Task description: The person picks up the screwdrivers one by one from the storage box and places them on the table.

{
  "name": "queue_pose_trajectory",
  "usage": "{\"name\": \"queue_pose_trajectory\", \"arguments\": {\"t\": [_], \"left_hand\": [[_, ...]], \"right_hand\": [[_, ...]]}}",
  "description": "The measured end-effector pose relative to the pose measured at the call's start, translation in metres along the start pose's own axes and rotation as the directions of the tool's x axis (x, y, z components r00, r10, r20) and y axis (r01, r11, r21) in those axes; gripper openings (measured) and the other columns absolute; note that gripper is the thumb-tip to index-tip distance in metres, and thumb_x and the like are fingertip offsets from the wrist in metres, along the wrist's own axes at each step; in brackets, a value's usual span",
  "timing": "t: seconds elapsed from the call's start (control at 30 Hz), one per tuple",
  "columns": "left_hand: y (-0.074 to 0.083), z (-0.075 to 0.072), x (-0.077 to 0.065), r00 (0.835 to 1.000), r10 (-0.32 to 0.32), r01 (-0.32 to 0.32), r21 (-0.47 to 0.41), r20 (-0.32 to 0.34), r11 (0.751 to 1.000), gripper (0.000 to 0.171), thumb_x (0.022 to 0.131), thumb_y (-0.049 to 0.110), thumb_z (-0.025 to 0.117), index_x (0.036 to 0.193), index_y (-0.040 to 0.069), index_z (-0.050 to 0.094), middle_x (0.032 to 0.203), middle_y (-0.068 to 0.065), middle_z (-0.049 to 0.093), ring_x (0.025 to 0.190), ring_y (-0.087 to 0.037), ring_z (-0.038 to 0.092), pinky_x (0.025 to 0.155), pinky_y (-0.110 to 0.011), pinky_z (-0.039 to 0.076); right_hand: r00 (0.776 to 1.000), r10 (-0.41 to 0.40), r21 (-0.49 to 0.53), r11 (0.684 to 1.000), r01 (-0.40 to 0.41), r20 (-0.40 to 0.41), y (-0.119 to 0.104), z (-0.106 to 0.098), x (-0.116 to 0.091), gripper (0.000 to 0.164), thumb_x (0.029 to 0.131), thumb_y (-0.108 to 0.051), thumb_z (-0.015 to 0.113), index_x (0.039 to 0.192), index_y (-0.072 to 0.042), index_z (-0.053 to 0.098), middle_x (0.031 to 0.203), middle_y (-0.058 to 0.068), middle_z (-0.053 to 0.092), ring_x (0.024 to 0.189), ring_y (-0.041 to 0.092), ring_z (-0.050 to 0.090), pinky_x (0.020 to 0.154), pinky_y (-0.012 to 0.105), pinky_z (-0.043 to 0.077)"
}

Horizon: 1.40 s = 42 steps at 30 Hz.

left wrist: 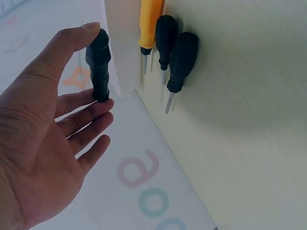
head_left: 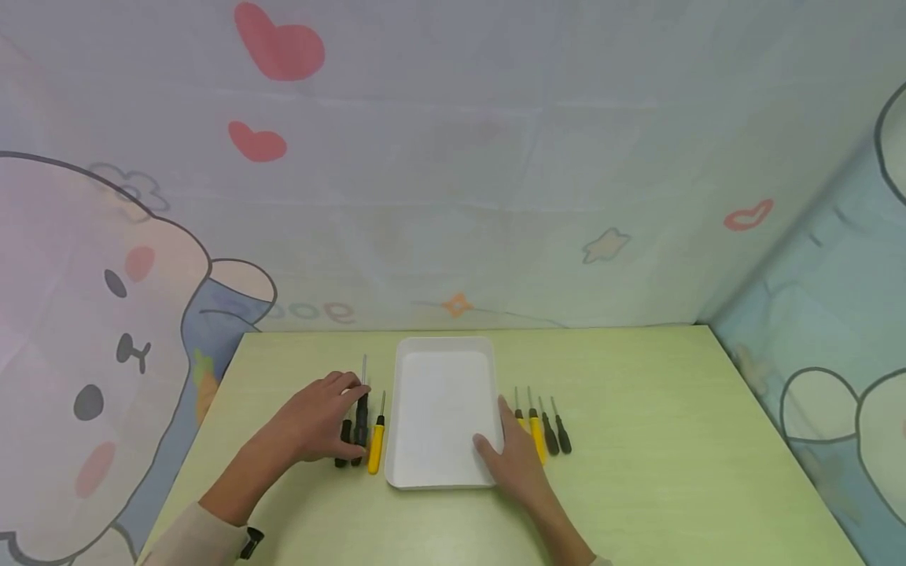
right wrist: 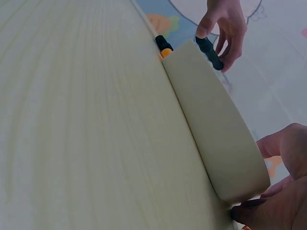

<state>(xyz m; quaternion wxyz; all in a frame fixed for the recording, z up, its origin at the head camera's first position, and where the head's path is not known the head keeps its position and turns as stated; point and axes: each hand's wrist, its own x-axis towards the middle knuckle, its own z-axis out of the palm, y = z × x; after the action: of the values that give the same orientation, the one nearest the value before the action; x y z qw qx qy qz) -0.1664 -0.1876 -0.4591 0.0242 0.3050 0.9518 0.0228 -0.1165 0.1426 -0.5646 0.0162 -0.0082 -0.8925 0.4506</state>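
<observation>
My left hand [head_left: 322,417] pinches a black-handled screwdriver [left wrist: 99,64] between thumb and fingertips, held above the table. Below it lie two more black screwdrivers [left wrist: 184,62] and a yellow-handled screwdriver [head_left: 377,448], left of a white tray [head_left: 442,409]. My right hand [head_left: 517,460] holds the tray's right side, its thumb over the rim and its fingers along the outer wall [right wrist: 216,129]. Beside that hand lie yellow screwdrivers [head_left: 536,436], partly covered by it, and two small black screwdrivers [head_left: 563,436]. The tray's inside shows only white surface.
The pale green table [head_left: 658,440] ends at a back edge against a printed cloth [head_left: 495,196]. More cloth hangs at the right side [head_left: 835,299]. Several screwdrivers lie in rows on both sides of the tray, shafts pointing toward the back.
</observation>
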Motion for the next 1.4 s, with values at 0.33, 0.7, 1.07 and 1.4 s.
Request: {"name": "queue_pose_trajectory", "arguments": {"t": [0.33,0.7,1.07,1.4], "left_hand": [[-0.011,0.003,-0.005,1.000,-0.005,0.004,0.014,0.025,1.000,0.088,0.076,0.049,0.093,0.144,0.003,0.061,0.137,-0.013,0.058,0.126,-0.033,0.055,0.101,-0.051,0.052],[-0.020,0.003,-0.010,1.000,-0.010,0.010,0.067,0.003,0.998,0.090,0.073,0.049,0.095,0.142,0.002,0.062,0.134,-0.014,0.059,0.125,-0.034,0.056,0.102,-0.053,0.051],[-0.030,0.010,-0.018,0.999,-0.017,0.014,0.060,0.047,0.998,0.087,0.074,0.047,0.095,0.140,0.001,0.062,0.131,-0.014,0.059,0.121,-0.035,0.056,0.097,-0.053,0.052],[-0.035,0.014,-0.022,0.998,-0.022,0.018,0.051,0.065,0.999,0.085,0.074,0.045,0.095,0.139,0.001,0.063,0.129,-0.014,0.059,0.120,-0.035,0.056,0.096,-0.053,0.052]], "right_hand": [[1.000,0.016,0.010,1.000,-0.016,-0.002,0.000,0.000,-0.002,0.080,0.100,-0.028,0.070,0.164,0.002,0.032,0.165,0.023,0.040,0.151,0.043,0.039,0.121,0.059,0.033],[1.000,0.012,-0.001,1.000,-0.012,-0.004,0.003,0.002,0.001,0.080,0.100,-0.028,0.069,0.165,0.002,0.031,0.166,0.022,0.039,0.152,0.042,0.038,0.122,0.058,0.032],[1.000,0.013,-0.003,1.000,-0.013,-0.002,0.002,0.002,0.001,0.080,0.100,-0.028,0.068,0.165,0.001,0.031,0.166,0.022,0.039,0.151,0.042,0.039,0.122,0.058,0.033],[1.000,0.014,-0.002,1.000,-0.014,0.001,0.001,0.001,0.001,0.081,0.100,-0.027,0.069,0.165,0.002,0.031,0.165,0.023,0.039,0.151,0.043,0.040,0.121,0.059,0.033]]}}
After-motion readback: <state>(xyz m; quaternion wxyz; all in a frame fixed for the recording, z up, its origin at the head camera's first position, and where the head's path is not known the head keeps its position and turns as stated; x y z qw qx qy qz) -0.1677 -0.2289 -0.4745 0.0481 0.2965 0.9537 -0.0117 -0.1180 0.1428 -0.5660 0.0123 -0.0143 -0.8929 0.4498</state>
